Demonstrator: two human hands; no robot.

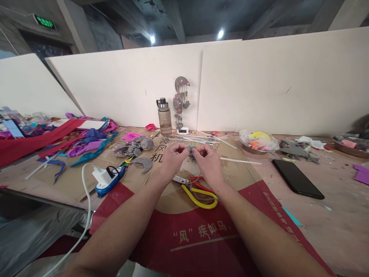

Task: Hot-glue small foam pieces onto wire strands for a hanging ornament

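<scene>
Above the middle of the cardboard sheet [245, 175], my left hand [175, 157] and my right hand [206, 158] meet with fingertips pinched. Between them is a small grey piece [190, 148], held by both; its details are too small to tell. A thin grey cord hangs beneath my right hand. Below the hands lie scissors with yellow handles [201, 202] and a red-handled tool [203, 184]. A grey crescent [144, 164] and a pile of grey pieces [129, 149] with a yarn ball [147, 143] are to the left.
A bottle [165, 119] and small clock [182, 131] stand behind, near a hanging grey moon ornament [181, 82]. A blue power strip [110, 182] with a white cable sits left, beyond it colored fabric [89, 144]. At right are a phone [297, 179] and a filled bowl [259, 141].
</scene>
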